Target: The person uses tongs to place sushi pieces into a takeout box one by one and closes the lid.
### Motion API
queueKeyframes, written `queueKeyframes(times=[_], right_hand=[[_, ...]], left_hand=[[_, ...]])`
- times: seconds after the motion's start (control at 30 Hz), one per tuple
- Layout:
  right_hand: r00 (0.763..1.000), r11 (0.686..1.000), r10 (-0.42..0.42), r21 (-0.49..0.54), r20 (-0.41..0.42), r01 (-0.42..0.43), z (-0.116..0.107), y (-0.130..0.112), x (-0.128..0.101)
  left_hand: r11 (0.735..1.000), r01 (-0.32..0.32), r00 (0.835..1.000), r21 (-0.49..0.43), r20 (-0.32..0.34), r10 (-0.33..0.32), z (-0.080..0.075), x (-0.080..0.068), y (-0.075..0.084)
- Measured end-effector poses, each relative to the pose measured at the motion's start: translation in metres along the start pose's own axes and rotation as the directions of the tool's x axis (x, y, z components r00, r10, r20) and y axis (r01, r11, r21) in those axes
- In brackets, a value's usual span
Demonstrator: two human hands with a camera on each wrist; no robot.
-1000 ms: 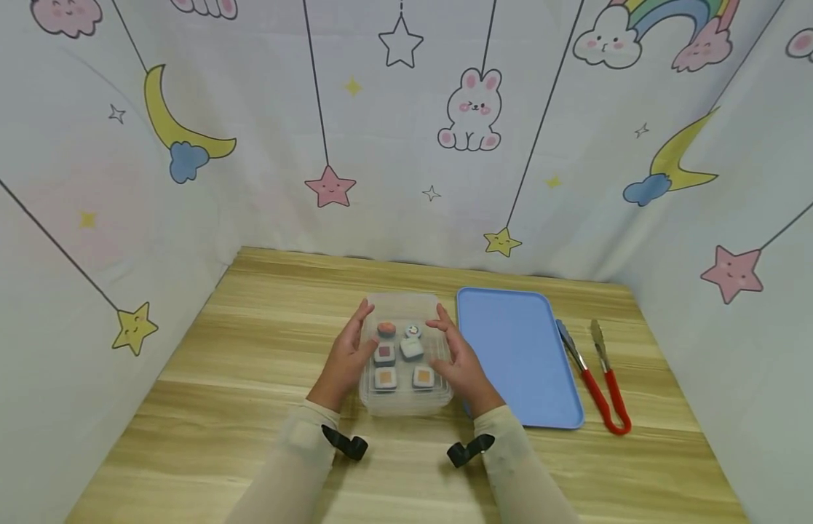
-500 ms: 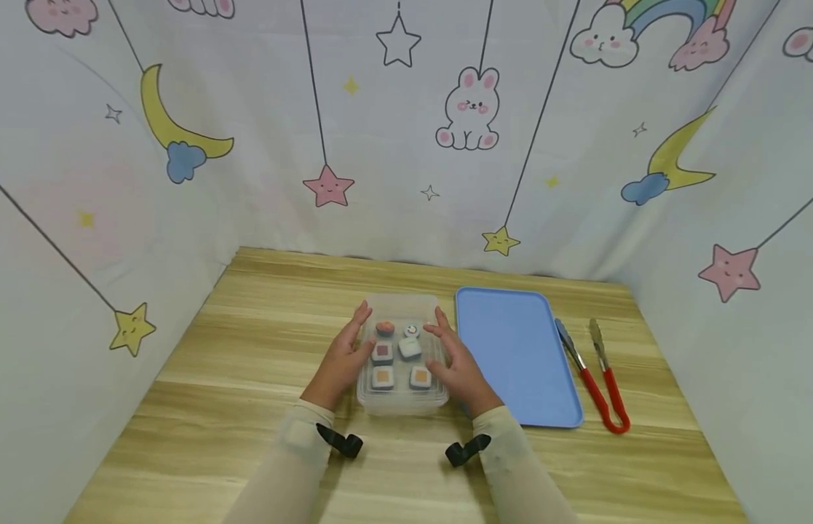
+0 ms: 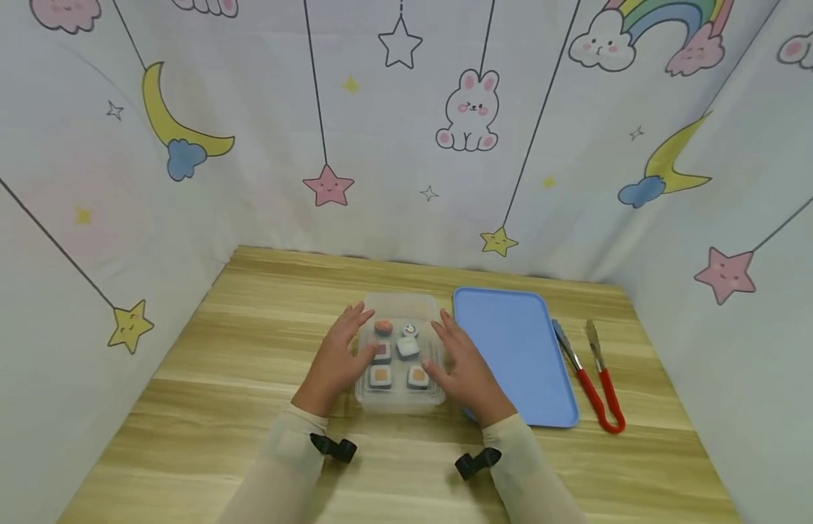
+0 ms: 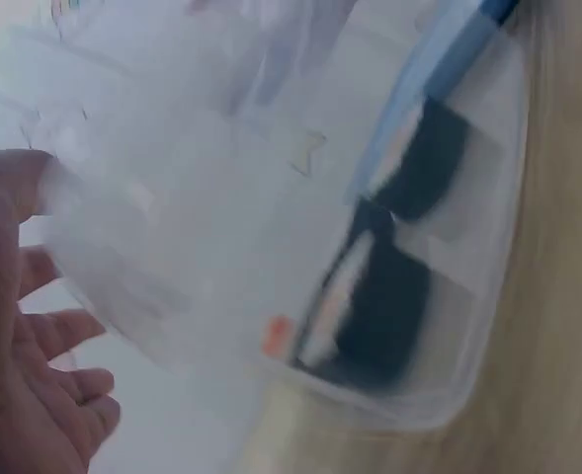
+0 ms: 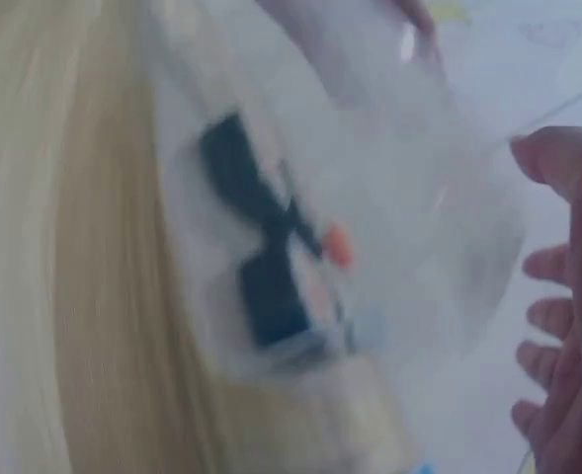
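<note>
We see the left hand [image 3: 337, 356] lying against the left side of a clear plastic box [image 3: 399, 397], with its fingers quite straight and spread, and the fingertips reaching to the far left corner of the lid. The right hand [image 3: 463, 367] lies in the same way against the right side, fingers stretched out and a little apart, the thumb on the lid. Neither hand is curled around the box; they press it flat from both sides. The box sits on the wooden table [image 3: 249, 349], between the two hands.

Inside the box, under the lid, we count six toy sushi pieces [image 3: 398, 355] in two rows. In the left wrist view, which is blurred, the box [image 4: 271, 217] is just beside the open palm [image 4: 24, 375], and dark sushi pieces [image 4: 384, 306] show through its wall. The right wrist view is also blurred, with the box [image 5: 370, 217] next to the fingers [image 5: 552, 316].

Just to the right of the right hand lies a blue tray [image 3: 511, 342], touching or almost touching the wrist; we cannot tell which. Further right of it are red-handled tongs [image 3: 592, 378].
</note>
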State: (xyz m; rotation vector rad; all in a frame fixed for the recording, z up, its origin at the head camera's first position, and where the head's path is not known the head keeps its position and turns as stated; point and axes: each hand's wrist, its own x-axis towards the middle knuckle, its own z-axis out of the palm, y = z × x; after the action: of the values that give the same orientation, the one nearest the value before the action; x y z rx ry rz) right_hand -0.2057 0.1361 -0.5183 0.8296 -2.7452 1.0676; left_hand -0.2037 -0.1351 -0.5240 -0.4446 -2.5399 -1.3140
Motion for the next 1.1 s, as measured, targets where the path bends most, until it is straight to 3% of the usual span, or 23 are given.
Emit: queueKeyframes(times=[0.1,0.2,0.27,0.37,0.6,0.73,0.87,0.97,1.1], right_hand=[[0.997,0.996,-0.077,-0.056,-0.014,0.076,0.002,-0.018,-0.006],[0.992,0.971,-0.122,-0.206,0.012,0.122,0.013,-0.029,-0.011],[0.993,0.943,-0.121,-0.311,0.019,0.12,0.021,-0.031,-0.015],[0.994,0.906,-0.108,-0.413,-0.007,0.096,0.03,-0.031,-0.017],[0.983,0.874,-0.172,-0.47,-0.056,0.126,0.035,-0.033,-0.014],[0.98,0.871,-0.19,-0.471,-0.063,0.139,0.039,-0.033,-0.014],[0.984,0.888,-0.167,-0.443,-0.059,0.124,0.041,-0.03,-0.014],[0.991,0.92,-0.131,-0.375,-0.024,0.113,0.038,-0.029,-0.014],[0.998,0.979,-0.052,-0.198,0.032,0.058,0.02,-0.028,-0.01]], left_hand=[[0.985,-0.11,0.992,0.134,0.076,0.101,-0.002,-0.009,0.019],[0.936,-0.196,0.974,0.292,0.168,0.151,0.004,-0.016,0.028],[0.899,-0.221,0.967,0.379,0.207,0.15,0.009,-0.019,0.03],[0.868,-0.206,0.969,0.452,0.216,0.118,0.014,-0.02,0.031],[0.834,-0.145,0.977,0.532,0.21,0.036,0.013,-0.021,0.03],[0.831,-0.141,0.977,0.538,0.209,0.03,0.012,-0.021,0.029],[0.853,-0.138,0.979,0.504,0.2,0.04,0.013,-0.021,0.029],[0.878,-0.121,0.976,0.463,0.215,0.022,0.013,-0.022,0.031],[0.91,-0.07,0.966,0.408,0.256,-0.04,0.008,-0.019,0.032]])
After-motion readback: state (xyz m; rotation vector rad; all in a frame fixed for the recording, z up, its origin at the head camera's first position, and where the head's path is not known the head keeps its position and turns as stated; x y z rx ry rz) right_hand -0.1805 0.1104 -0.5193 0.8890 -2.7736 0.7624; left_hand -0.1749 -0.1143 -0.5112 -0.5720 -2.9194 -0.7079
